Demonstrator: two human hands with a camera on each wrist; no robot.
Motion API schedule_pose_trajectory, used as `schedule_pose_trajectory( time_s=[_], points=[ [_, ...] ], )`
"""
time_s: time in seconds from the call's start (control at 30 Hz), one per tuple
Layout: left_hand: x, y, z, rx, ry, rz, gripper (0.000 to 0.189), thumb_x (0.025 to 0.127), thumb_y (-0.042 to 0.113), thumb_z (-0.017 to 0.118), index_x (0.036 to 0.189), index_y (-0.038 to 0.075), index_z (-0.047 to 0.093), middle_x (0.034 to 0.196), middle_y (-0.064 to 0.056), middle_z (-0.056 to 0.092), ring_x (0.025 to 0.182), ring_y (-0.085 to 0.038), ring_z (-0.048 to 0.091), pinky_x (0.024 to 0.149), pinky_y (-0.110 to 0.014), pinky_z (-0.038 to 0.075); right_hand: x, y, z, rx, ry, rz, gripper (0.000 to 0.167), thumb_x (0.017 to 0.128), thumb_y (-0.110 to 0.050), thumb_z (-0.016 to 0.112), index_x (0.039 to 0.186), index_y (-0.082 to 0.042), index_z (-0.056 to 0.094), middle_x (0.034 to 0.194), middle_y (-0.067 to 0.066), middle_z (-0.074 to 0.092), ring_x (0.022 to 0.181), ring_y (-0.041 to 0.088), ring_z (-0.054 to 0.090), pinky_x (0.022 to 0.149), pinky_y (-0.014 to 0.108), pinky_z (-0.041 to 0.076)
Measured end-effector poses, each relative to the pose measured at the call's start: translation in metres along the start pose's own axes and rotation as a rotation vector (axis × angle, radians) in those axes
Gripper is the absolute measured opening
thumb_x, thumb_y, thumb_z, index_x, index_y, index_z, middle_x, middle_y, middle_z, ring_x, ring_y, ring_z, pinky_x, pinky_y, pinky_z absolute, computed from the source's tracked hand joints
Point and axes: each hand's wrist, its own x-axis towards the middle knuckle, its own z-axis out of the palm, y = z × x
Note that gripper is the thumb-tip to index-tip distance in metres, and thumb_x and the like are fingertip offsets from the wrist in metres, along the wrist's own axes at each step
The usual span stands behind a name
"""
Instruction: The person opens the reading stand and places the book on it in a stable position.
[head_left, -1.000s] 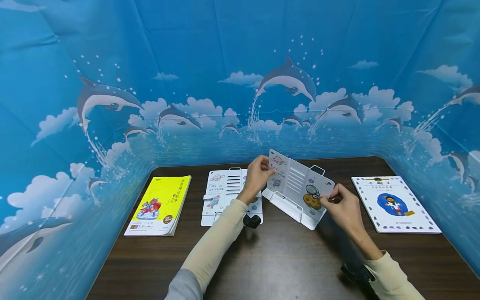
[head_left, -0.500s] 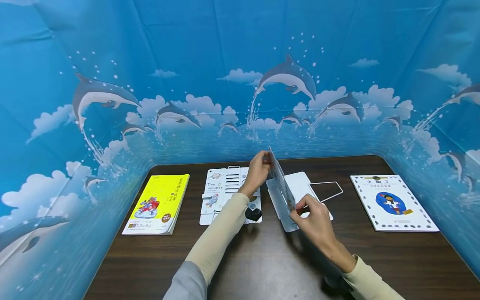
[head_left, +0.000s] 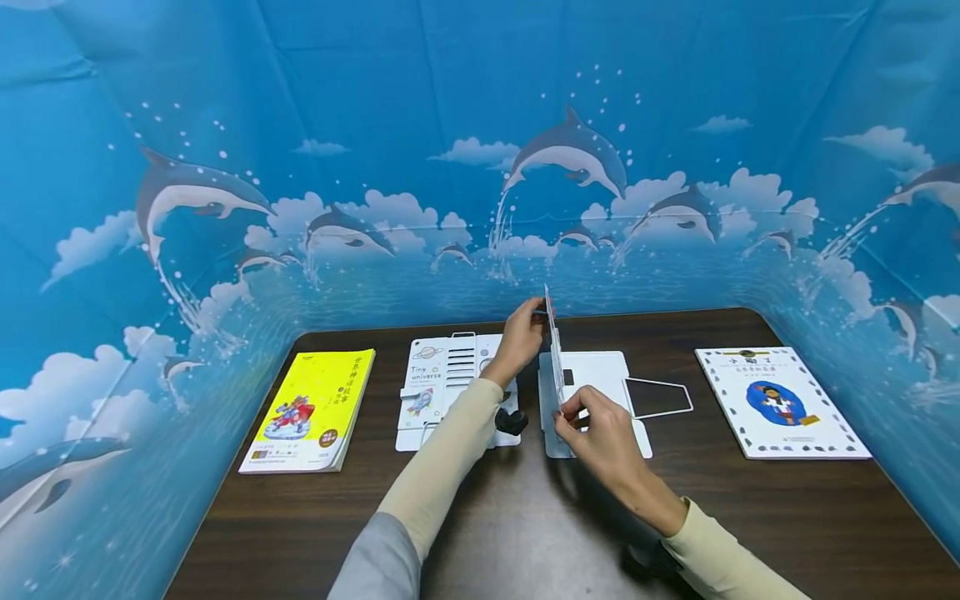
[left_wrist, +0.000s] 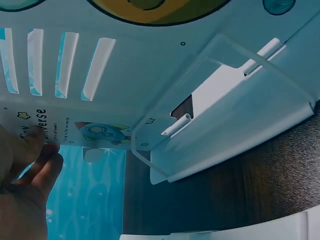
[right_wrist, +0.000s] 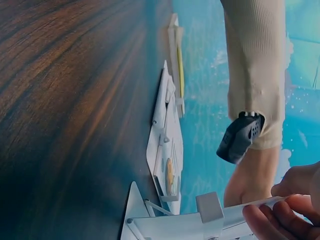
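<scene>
A white metal book stand [head_left: 553,358] with a "Tiny universe" print stands unfolded, its panel raised nearly upright and seen edge-on in the head view. Its flat white base [head_left: 600,367] lies low over the table, and a wire loop [head_left: 688,398] sticks out to the right. My left hand [head_left: 522,340] pinches the panel's far edge; in the left wrist view its fingers [left_wrist: 44,172] lie by the printed lettering. My right hand [head_left: 606,432] pinches the near edge between thumb and fingers. Slots and a clear wire holder [left_wrist: 225,42] show on the panel's front.
A second matching book stand [head_left: 423,371] lies flat at left, partly behind the left forearm. Farther left is a thick yellow book [head_left: 318,392]. A white book [head_left: 780,417] with a blue circle lies at right. A dolphin-print curtain [head_left: 480,167] surrounds the dark wooden table [head_left: 480,533].
The panel, facing me earlier, has turned edge-on and swung up from its base. The base and wire loop have come into view at right. My right hand has moved left with the panel.
</scene>
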Motion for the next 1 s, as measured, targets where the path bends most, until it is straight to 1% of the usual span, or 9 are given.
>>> schedule_pose_trajectory(
  time_s=[0.13, 0.27, 0.43, 0.6, 0.7, 0.83, 0.9, 0.93, 1.0],
  points=[
    [-0.008, -0.001, -0.004, -0.031, 0.005, 0.0, 0.047, 0.104, -0.011, 0.053, 0.15, -0.004, 0.052, 0.144, -0.024, 0.06, 0.13, -0.037, 0.066, 0.106, -0.039, 0.058, 0.0, 0.0, 0.0, 0.006, 0.0, 0.006, 0.031, 0.073, 0.015, 0.082, 0.079, -0.009, 0.063, 0.077, 0.001, 0.068, 0.067, 0.013, 0.073, 0.06, 0.019, 0.06],
    [-0.027, 0.001, -0.01, -0.091, 0.015, 0.045, 0.038, 0.104, -0.004, 0.06, 0.142, -0.007, 0.057, 0.135, -0.024, 0.063, 0.125, -0.037, 0.069, 0.104, -0.036, 0.059, 0.0, 0.001, 0.0, 0.003, 0.006, -0.002, 0.032, 0.072, 0.015, 0.083, 0.08, -0.009, 0.064, 0.078, 0.0, 0.069, 0.067, 0.011, 0.072, 0.059, 0.021, 0.061],
    [-0.066, 0.013, -0.02, -0.097, 0.008, 0.103, 0.025, 0.107, 0.008, 0.062, 0.132, 0.003, 0.066, 0.128, -0.013, 0.068, 0.118, -0.026, 0.072, 0.098, -0.032, 0.061, -0.001, 0.001, 0.0, -0.007, 0.0, 0.004, 0.032, 0.072, 0.013, 0.086, 0.082, -0.008, 0.064, 0.079, 0.001, 0.069, 0.069, 0.011, 0.072, 0.059, 0.024, 0.062],
    [-0.108, 0.023, -0.026, -0.207, -0.027, 0.177, 0.024, 0.105, 0.004, 0.063, 0.129, 0.001, 0.066, 0.127, -0.016, 0.068, 0.12, -0.031, 0.071, 0.101, -0.037, 0.061, -0.003, 0.0, 0.0, -0.003, -0.019, 0.023, 0.032, 0.074, 0.01, 0.088, 0.083, -0.008, 0.064, 0.079, 0.001, 0.069, 0.07, 0.012, 0.072, 0.059, 0.022, 0.061],
    [-0.13, 0.025, -0.024, -0.307, -0.058, 0.239, 0.031, 0.1, -0.002, 0.066, 0.132, -0.003, 0.063, 0.132, -0.021, 0.063, 0.124, -0.038, 0.068, 0.104, -0.044, 0.059, -0.004, 0.0, 0.0, 0.003, -0.03, 0.031, 0.031, 0.076, 0.009, 0.089, 0.084, -0.008, 0.064, 0.079, 0.001, 0.068, 0.072, 0.012, 0.072, 0.06, 0.019, 0.06],
    [-0.147, 0.029, -0.019, -0.323, -0.056, 0.291, 0.051, 0.094, 0.001, 0.077, 0.14, -0.003, 0.056, 0.139, -0.022, 0.056, 0.13, -0.039, 0.062, 0.103, -0.041, 0.06, -0.004, 0.002, -0.001, 0.018, -0.05, 0.03, 0.033, 0.074, 0.011, 0.089, 0.084, -0.008, 0.065, 0.079, 0.001, 0.068, 0.074, 0.013, 0.071, 0.062, 0.025, 0.063],
    [-0.151, 0.032, -0.015, -0.29, -0.023, 0.283, 0.058, 0.093, 0.006, 0.082, 0.142, -0.001, 0.053, 0.141, -0.02, 0.054, 0.132, -0.036, 0.061, 0.1, -0.035, 0.061, -0.003, 0.005, -0.003, 0.047, -0.091, 0.031, 0.032, 0.074, 0.012, 0.089, 0.084, -0.008, 0.066, 0.08, 0.002, 0.069, 0.076, 0.013, 0.071, 0.064, 0.031, 0.065],
    [-0.152, 0.033, -0.012, -0.27, -0.001, 0.277, 0.06, 0.092, 0.008, 0.083, 0.143, 0.0, 0.052, 0.141, -0.019, 0.054, 0.132, -0.035, 0.061, 0.099, -0.032, 0.061, -0.001, 0.007, -0.006, 0.076, -0.138, 0.041, 0.031, 0.076, 0.012, 0.088, 0.085, -0.009, 0.066, 0.082, 0.001, 0.07, 0.077, 0.012, 0.071, 0.065, 0.033, 0.065],
    [-0.152, 0.035, -0.007, -0.256, 0.042, 0.256, 0.059, 0.092, 0.007, 0.084, 0.141, 0.0, 0.052, 0.139, -0.018, 0.054, 0.131, -0.033, 0.061, 0.098, -0.031, 0.061, 0.007, 0.013, -0.016, 0.162, -0.283, 0.086, 0.025, 0.082, 0.007, 0.087, 0.09, -0.01, 0.069, 0.088, 0.001, 0.072, 0.082, 0.01, 0.072, 0.071, 0.033, 0.066]
  ],
)
